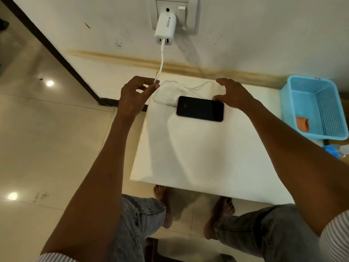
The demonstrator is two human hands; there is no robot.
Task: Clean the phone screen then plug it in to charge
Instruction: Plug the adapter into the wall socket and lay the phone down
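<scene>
Head view: your left hand (135, 95) pinches the white cable (161, 62) below the wall charger (165, 29). Your right hand (233, 94), fingers relaxed, touches the phone (200, 108), which lies flat on the bench (188, 148) with the cable plugged in.

The phone (200, 108) lies on the bench (188, 157), cable (161, 63) plugged into its left end. The left hand (135, 95) pinches the cable; the right hand (233, 94) touches the phone's far right corner.

A home room, by its looks: glossy tiled floor (47, 129) beside a low white table (198, 157) under a stained wall's socket plate (174, 14).
</scene>
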